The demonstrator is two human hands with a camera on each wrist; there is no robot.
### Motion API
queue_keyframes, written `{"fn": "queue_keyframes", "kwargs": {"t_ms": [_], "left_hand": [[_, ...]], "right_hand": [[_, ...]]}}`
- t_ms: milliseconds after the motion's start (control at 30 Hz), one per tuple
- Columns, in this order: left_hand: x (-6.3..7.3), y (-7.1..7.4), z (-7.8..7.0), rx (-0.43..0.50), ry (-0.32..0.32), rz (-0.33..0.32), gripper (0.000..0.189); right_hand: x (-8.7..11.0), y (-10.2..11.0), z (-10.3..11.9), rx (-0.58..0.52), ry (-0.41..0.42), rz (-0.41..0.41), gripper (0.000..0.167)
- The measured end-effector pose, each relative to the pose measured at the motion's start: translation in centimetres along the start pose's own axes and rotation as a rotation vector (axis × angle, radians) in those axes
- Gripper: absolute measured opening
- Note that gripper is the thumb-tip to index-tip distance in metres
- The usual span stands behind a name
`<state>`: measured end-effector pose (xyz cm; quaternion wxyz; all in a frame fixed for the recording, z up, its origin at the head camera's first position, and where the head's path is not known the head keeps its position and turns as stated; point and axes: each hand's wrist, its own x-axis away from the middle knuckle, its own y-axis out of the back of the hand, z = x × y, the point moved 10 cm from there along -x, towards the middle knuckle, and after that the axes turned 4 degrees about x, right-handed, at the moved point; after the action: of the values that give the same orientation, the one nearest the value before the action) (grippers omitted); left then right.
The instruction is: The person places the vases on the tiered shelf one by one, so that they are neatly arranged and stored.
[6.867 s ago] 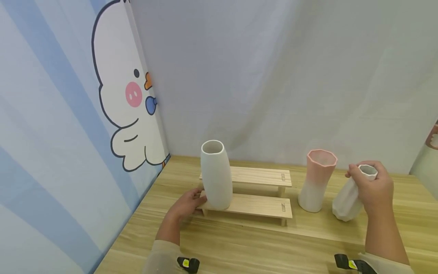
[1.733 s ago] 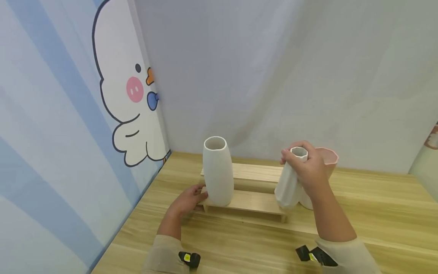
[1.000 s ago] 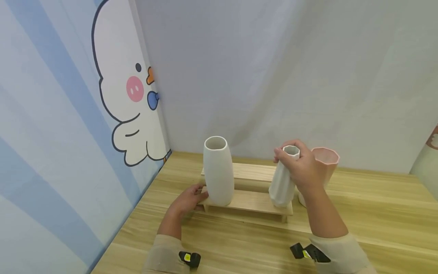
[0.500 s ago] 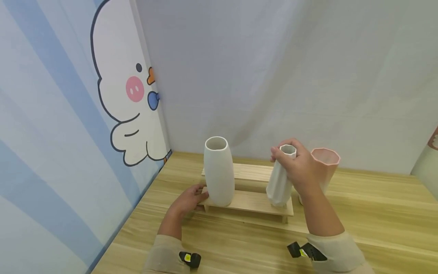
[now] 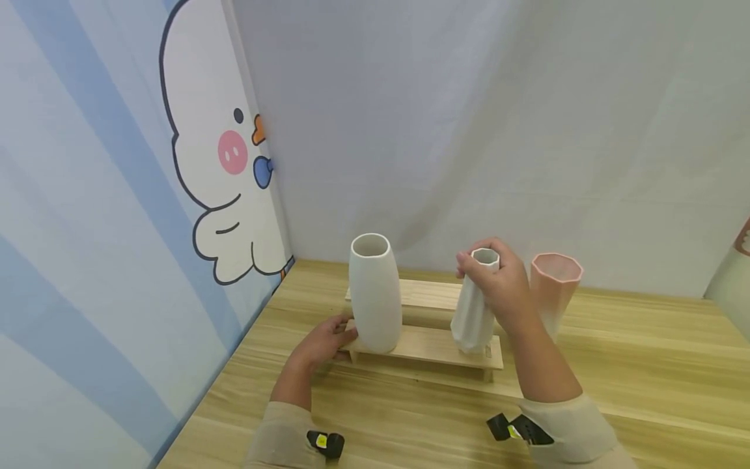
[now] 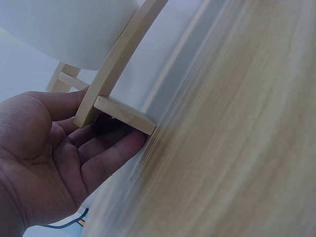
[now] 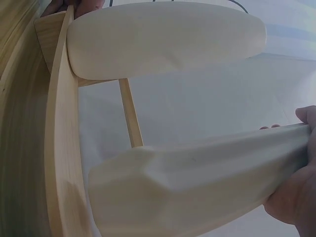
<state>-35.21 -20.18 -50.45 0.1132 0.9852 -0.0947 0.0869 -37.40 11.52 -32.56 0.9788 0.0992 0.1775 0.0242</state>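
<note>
My right hand (image 5: 498, 280) grips a white faceted vase (image 5: 472, 319) around its neck. The vase's base is close over the right part of the lower board of a two-step wooden display stand (image 5: 428, 344), and in the right wrist view the vase (image 7: 197, 182) leans slightly. At the stand's left end, my left hand (image 5: 322, 342) pinches the lower board, thumb on top and fingers beneath; the left wrist view shows those fingers (image 6: 111, 160) by the stand's leg. A tall smooth white vase (image 5: 375, 296) stands upright on the left of the lower board.
Right of the stand, a pink-to-white vase (image 5: 551, 293) stands on the wooden table (image 5: 644, 365), partly hidden by my right arm. A grey-white curtain (image 5: 498, 130) hangs behind, and a blue-striped cloth with a cartoon bird (image 5: 199, 143) borders the left.
My right hand has carried the faceted vase from the table, right of the pink vase, leftward over the lower board, drifting slightly further left lately. My left hand has stayed on the stand's end.
</note>
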Motion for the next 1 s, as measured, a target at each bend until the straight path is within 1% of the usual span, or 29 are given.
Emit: {"fn": "queue_keyframes", "kwargs": {"t_ms": [467, 1000], "left_hand": [[-0.4, -0.1, 0.1, -0.018, 0.013, -0.035, 0.057], [-1.0, -0.3, 0.2, -0.007, 0.021, -0.051, 0.058]], "right_hand": [[-0.7, -0.3, -1.4, -0.019, 0.010, 0.026, 0.034], [-1.6, -0.1, -3.0, -0.016, 0.010, 0.029, 0.034]]}}
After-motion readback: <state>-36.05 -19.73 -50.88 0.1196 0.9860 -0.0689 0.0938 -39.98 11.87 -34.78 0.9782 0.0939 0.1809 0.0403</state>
